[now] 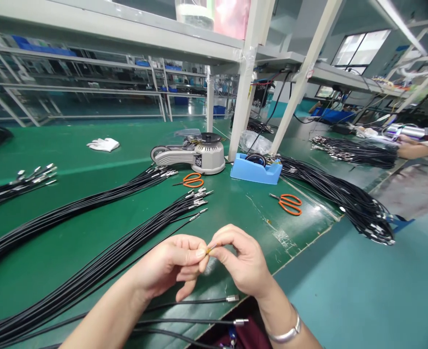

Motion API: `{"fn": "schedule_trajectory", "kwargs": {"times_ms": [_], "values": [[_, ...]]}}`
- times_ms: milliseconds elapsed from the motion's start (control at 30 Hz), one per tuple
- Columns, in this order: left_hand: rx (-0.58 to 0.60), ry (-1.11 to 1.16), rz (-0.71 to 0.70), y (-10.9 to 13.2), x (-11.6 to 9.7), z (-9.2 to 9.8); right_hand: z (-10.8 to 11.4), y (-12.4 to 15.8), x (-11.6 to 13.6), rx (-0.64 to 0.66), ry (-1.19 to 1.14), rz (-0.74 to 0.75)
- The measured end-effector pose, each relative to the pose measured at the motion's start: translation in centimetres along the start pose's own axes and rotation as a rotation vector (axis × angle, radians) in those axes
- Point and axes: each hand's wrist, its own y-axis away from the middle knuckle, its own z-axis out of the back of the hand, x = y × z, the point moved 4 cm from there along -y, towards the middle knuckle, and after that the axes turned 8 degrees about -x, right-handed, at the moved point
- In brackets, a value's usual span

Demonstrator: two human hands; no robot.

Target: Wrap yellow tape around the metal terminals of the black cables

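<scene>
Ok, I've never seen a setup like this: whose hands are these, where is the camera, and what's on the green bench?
No machine here: one camera on a person's head looks down at their own bare hands. The left hand and right hand pinch a small yellowish piece between their fingertips. On the green table lie bundles of black cables with metal ends, orange scissors, a second pair, a blue tape holder, a grey tape machine and a white glove. A co-worker's arm shows far right.
</scene>
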Motion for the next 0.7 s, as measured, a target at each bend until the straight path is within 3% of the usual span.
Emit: {"fn": "schedule_trajectory", "kwargs": {"times_ms": [233,367,700], "values": [[-0.417,-0.635,-0.290,0.3,-1.5,-0.5,1.9,-0.1,-1.6,-0.024,-0.130,-0.406],[-0.443,-0.786,-0.364,0.5,-1.6,-1.3,2.3,0.2,-2.0,-0.038,-0.072,-0.480],[-0.441,-0.925,-0.385,-0.4,-0.9,-1.9,2.3,1.2,-2.1,0.038,0.049,-0.462]]}}
